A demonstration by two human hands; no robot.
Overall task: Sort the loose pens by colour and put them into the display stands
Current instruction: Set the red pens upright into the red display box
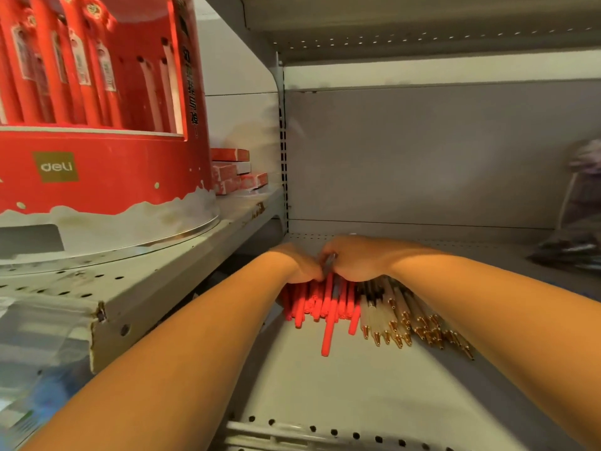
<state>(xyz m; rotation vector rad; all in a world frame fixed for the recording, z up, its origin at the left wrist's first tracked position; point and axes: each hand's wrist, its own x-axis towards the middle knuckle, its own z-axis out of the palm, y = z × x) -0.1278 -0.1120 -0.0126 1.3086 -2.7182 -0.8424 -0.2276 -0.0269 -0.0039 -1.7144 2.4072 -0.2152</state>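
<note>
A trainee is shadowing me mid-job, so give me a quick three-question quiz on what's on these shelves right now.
1. True or false: the red pens lie left of the clear gold-tipped pens.
2. The red display stand sits: A) among the pens, B) on a higher shelf to the left, C) on the floor.
3. One pen juts out of the pile toward the camera. Its colour is ____.
Key: 1 true; 2 B; 3 red.

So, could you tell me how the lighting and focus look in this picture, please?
Head view: warm orange cast throughout; wide-angle bending of the shelf edges; red pens and gold-tipped clear pens fairly sharp; bag at far right blurred.
</note>
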